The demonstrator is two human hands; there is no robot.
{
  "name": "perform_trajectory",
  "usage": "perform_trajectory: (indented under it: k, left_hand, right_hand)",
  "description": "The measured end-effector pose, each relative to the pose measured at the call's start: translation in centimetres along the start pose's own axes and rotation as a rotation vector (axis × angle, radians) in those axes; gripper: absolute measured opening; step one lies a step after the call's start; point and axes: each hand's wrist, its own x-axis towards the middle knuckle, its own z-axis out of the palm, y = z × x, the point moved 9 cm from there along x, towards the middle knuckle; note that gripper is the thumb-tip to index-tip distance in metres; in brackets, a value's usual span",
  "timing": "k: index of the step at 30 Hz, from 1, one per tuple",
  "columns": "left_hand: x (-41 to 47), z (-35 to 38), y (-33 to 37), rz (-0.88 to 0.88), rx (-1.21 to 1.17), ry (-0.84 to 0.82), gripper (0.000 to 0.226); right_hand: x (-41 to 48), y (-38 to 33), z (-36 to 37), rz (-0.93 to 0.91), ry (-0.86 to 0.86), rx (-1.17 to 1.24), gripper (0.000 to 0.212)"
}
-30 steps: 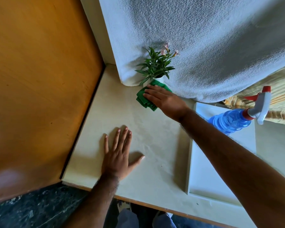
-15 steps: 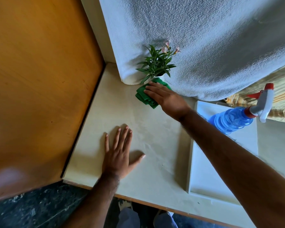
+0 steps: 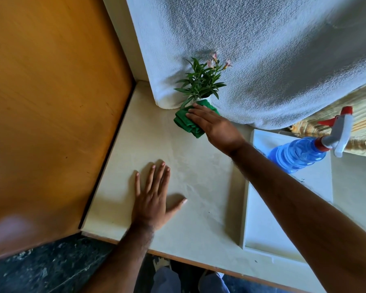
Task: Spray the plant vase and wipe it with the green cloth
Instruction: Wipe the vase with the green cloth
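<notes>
A cream tabletop (image 3: 190, 176) is filling the view, meeting an orange-brown wooden panel (image 3: 51, 102) on the left and a white textured cover (image 3: 262, 60) behind. The right hand (image 3: 216, 125) is lying flat, fingers extended, pressing one folded green cloth (image 3: 185, 121) against the plant vase (image 3: 206, 99) — only a sliver of white rim is showing under the leaves. The left hand (image 3: 152, 199) is resting open and spread on the table, holding nothing. One blue spray bottle (image 3: 300, 152) is lying on a single white tray (image 3: 262, 225) to the right — no label is readable.
</notes>
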Motion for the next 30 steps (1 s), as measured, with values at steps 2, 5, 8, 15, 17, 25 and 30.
perform_trajectory:
  k: [2,5,8,15,17,25,30]
  left_hand:
    - [0.0,0.0,0.0,0.003,-0.002,0.003,0.112]
    - [0.0,0.1,-0.1,0.001,-0.008,0.003,0.112]
    - [0.0,0.1,-0.1,-0.004,-0.008,-0.003,0.112]
    - [0.0,0.1,-0.1,0.001,0.005,-0.001,0.112]
    - [0.0,0.1,-0.1,0.002,0.005,0.003,0.112]
    - [0.0,0.0,0.0,0.000,0.003,-0.005,0.111]
    - [0.0,-0.1,-0.1,-0.001,-0.006,-0.021,0.110]
  right_hand:
    - [-0.3,0.3,0.3,0.012,-0.017,0.000,0.048]
    - [-1.1,0.5,1.2,0.046,-0.059,0.018,0.051]
    - [-1.4,0.3,1.3,0.057,-0.057,0.014,0.053]
    - [-0.3,0.1,0.9,-0.027,-0.027,-0.045,0.041]
    - [-0.7,0.4,1.7,-0.007,-0.065,-0.028,0.046]
    - [-2.1,1.0,3.1,0.136,-0.196,0.056,0.056]
    - [-3.0,0.0,0.7,0.177,-0.122,0.025,0.054]
